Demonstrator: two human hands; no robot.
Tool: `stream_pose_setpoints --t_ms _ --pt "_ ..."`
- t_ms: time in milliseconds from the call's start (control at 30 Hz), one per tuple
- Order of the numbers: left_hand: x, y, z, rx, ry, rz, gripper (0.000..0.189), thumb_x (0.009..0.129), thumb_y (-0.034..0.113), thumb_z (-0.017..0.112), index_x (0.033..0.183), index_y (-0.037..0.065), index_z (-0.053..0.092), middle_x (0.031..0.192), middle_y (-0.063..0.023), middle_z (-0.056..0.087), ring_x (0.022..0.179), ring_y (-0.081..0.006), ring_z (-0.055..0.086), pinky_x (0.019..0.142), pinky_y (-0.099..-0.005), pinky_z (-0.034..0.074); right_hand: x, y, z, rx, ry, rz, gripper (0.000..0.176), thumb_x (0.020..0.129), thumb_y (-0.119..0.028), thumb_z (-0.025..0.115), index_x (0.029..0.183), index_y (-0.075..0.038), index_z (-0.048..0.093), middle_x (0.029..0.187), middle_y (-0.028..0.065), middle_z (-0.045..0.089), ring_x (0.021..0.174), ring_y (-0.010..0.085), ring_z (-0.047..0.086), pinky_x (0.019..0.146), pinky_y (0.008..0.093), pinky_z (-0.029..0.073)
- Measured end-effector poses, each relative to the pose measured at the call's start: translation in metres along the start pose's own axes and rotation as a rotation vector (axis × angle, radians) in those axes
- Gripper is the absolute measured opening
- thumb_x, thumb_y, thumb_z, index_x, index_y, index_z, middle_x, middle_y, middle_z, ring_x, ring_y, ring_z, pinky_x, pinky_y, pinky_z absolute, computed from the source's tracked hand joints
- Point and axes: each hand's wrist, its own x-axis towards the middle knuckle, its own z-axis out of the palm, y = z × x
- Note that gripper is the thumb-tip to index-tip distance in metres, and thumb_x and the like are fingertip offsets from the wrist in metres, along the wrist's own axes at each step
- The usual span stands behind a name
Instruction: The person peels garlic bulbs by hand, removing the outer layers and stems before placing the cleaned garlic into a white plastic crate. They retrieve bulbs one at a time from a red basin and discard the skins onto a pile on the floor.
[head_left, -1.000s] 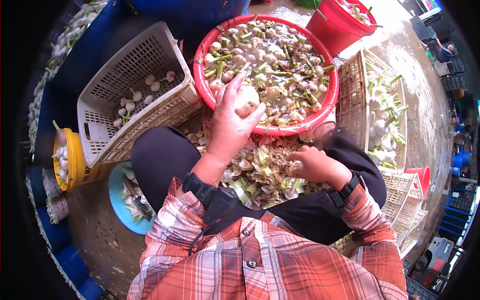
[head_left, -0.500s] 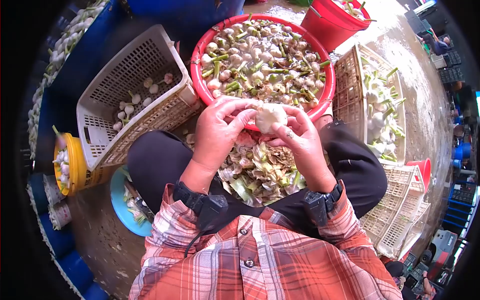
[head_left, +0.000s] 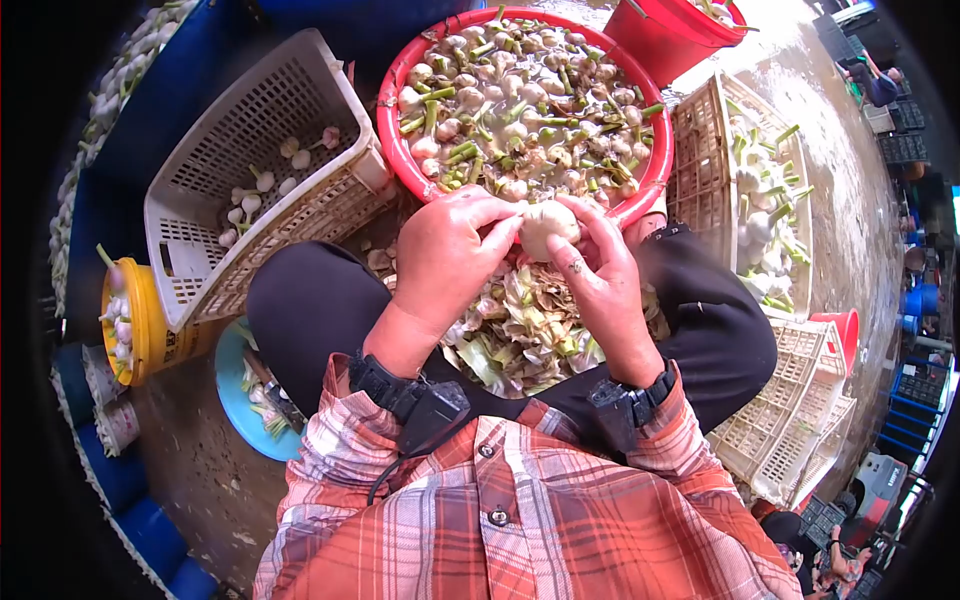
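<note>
Bright, even daylight, sharp centre (fisheye warp, black vignette at edges), soft shadows.

Dark print on yellow bucket point(head_left: 160, 332), too small to read

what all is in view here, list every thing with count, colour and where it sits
garlic bulb: one, white, held between both hands
red basin: one, red, ahead of the knees, full of garlic with green stems
left crate: one, white, tilted, a few bulbs inside
right crate: one, white, right of the basin, holds stemmed garlic
stacked crates: several, white, lower right
yellow bucket: one, yellow, far left, holds garlic
red bucket: one, red, top right
peel pile: one, pale green, on the lap
left hand: one, grips the bulb
right hand: one, grips the bulb
</note>
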Motion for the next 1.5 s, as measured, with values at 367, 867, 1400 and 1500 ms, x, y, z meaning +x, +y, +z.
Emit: stream_pose_setpoints --t_ms 367,867,1400,1500 --pt "0.005 0.002 0.012 -0.135 0.135 0.003 0.016 0.087 0.013 0.07 0.101 0.006 0.072 0.083 -0.0093 0.067 0.076 -0.0236 0.069 0.069 -0.0344 0.055 0.006 -0.009 0.002 0.28 0.046 0.138 0.035 0.093 -0.014 0.071 0.121 -0.001 0.057 0.114 0.0085 0.062 0.095 0.0156 0.067 0.081 0.0287 0.058" --pt "0.001 0.0 0.017 0.159 0.101 -0.007 0.011 0.087 0.013 0.068 0.086 0.003 0.065 0.085 -0.0114 0.069 0.076 -0.0274 0.068 0.067 -0.0369 0.053 0.0 -0.002 0.017 -0.033 0.117 0.018 0.036 0.09 -0.013 0.073 0.12 0.001 0.059 0.106 0.0092 0.063 0.089 0.0144 0.065 0.076 0.0283 0.055" --pt "0.0 0.018 0.01 -0.895 -0.102 -0.246 0.028 0.094 0.011 0.07 0.119 0.0 0.063 0.1 -0.0032 0.065 0.086 -0.0073 0.063 0.073 -0.0229 0.053 -0.007 -0.013 -0.024 0.782 -0.182 0.118 0.055 0.103 -0.019 0.056 0.152 -0.005 0.035 0.141 0.009 0.051 0.13 0.0213 0.051 0.108 0.0435 0.045" --pt "0.002 0.008 0.019 -0.692 0.0 -0.175 0.015 0.093 0.006 0.069 0.105 -0.001 0.069 0.095 -0.0047 0.066 0.083 -0.0106 0.065 0.073 -0.0249 0.053 -0.007 -0.016 -0.017 0.803 -0.185 0.14 0.053 0.103 -0.02 0.057 0.15 -0.005 0.037 0.141 0.0104 0.052 0.131 0.0223 0.051 0.108 0.0436 0.045"
